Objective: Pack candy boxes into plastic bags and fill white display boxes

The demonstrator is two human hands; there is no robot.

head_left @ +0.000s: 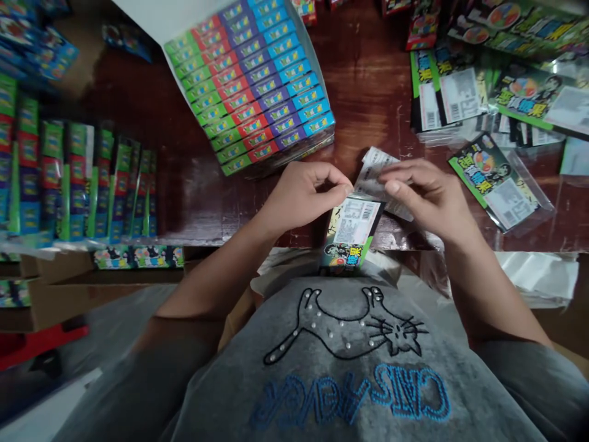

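My left hand pinches the top edge of a printed packet with a barcode label and green-black artwork. The packet hangs upright over the table's near edge, just above my grey shirt. My right hand is beside it, fingers curled on the packet's top right corner and on a white printed slip behind it. Both hands are closed in a pinch.
An open box of small coloured boxes in green, red, purple and blue rows stands on the dark wooden table. Rows of similar boxes line the left. Bagged packets lie at right and back right. Cardboard boxes sit below left.
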